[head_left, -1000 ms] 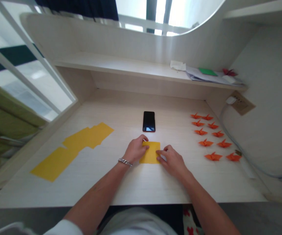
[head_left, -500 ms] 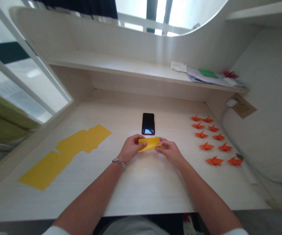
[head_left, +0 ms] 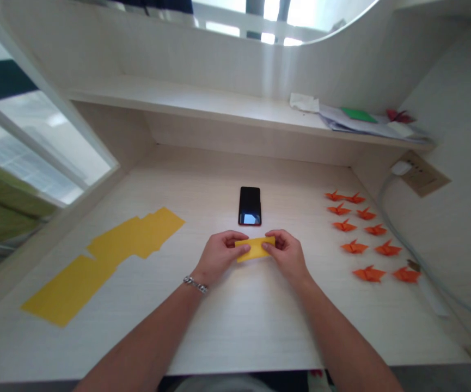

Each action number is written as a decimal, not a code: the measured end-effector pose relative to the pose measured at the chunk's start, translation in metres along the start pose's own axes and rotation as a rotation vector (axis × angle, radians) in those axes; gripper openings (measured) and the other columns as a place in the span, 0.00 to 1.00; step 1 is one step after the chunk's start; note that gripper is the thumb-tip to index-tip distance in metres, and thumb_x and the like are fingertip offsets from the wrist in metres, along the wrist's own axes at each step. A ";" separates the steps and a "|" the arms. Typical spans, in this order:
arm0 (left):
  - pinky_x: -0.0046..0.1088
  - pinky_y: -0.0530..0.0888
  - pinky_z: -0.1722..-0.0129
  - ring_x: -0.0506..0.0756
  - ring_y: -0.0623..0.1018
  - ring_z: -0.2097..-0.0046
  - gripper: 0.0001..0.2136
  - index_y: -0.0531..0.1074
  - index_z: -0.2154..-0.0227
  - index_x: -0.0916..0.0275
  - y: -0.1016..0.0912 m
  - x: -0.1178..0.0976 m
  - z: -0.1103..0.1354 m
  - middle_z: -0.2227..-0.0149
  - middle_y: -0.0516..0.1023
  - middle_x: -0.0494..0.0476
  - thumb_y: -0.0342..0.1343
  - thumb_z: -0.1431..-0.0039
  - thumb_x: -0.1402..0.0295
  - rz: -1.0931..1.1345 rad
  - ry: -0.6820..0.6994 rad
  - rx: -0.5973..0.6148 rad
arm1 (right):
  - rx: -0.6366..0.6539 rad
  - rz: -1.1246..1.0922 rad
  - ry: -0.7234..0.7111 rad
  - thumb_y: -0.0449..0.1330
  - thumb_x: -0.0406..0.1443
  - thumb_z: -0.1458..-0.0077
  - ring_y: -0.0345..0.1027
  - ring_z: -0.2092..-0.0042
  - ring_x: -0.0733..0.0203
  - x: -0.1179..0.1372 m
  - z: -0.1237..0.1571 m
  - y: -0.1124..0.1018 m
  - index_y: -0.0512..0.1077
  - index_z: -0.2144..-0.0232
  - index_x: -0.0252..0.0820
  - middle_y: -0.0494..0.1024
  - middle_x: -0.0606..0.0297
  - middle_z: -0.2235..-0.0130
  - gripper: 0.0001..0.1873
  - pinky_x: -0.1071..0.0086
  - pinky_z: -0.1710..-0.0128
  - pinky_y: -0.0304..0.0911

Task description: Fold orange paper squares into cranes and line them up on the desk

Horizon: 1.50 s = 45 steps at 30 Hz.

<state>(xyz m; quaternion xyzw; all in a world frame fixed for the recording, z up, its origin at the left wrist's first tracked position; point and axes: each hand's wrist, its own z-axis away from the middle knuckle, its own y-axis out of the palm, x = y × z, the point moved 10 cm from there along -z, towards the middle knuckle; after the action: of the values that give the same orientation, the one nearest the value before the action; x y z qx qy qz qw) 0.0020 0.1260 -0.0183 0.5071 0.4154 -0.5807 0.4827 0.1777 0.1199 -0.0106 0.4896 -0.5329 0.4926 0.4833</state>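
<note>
A folded piece of yellow paper (head_left: 255, 249) is held between my two hands, just above the desk. My left hand (head_left: 221, 250) pinches its left end, thumb in front and fingers behind. At the right end, my right hand (head_left: 288, 253) grips it the same way, with the thumb pressed on its face. Beyond the paper lies a black smartphone (head_left: 250, 206). Off to the left, several yellow paper sheets (head_left: 69, 288) overlap in a slanting row. Several orange folded paper cranes (head_left: 354, 247) stand in two columns on the right.
Along the back runs a shelf (head_left: 202, 103) carrying papers (head_left: 366, 126), a green sheet (head_left: 358, 114) and a white tissue (head_left: 304, 102). A pale cable (head_left: 407, 245) drops from a wall socket (head_left: 418, 173) beside the cranes. A window frame (head_left: 55, 147) borders the left side.
My right fingers have shifted from the paper's loose right edge to a pinch on its end, thumb on the face. The paper now looks flatter. The camera view has moved slightly.
</note>
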 end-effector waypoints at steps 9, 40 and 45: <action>0.30 0.76 0.65 0.55 0.79 0.66 0.16 0.76 0.65 0.65 -0.001 0.001 0.003 0.67 0.80 0.59 0.67 0.59 0.67 -0.010 0.050 -0.061 | 0.008 0.238 -0.032 0.62 0.38 0.54 0.66 0.72 0.62 0.011 0.005 -0.003 0.79 0.65 0.41 0.78 0.63 0.71 0.12 0.69 0.72 0.63; 0.27 0.74 0.70 0.52 0.76 0.71 0.16 0.77 0.65 0.64 0.002 -0.003 0.003 0.72 0.78 0.54 0.67 0.59 0.64 -0.094 0.057 -0.068 | 0.025 0.225 -0.020 0.62 0.38 0.52 0.72 0.63 0.55 0.000 0.006 -0.010 0.79 0.64 0.43 0.81 0.60 0.63 0.12 0.63 0.62 0.67; 0.24 0.71 0.74 0.50 0.74 0.74 0.16 0.78 0.64 0.64 0.002 -0.003 0.005 0.74 0.76 0.53 0.66 0.58 0.63 -0.138 0.076 -0.074 | 0.029 0.212 -0.039 0.62 0.37 0.51 0.73 0.63 0.56 0.002 0.008 -0.009 0.79 0.64 0.43 0.81 0.60 0.64 0.11 0.64 0.62 0.67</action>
<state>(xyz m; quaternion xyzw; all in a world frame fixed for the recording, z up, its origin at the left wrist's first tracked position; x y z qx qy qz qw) 0.0030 0.1209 -0.0145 0.4804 0.4887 -0.5773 0.4439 0.1867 0.1117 -0.0080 0.4469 -0.5838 0.5391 0.4108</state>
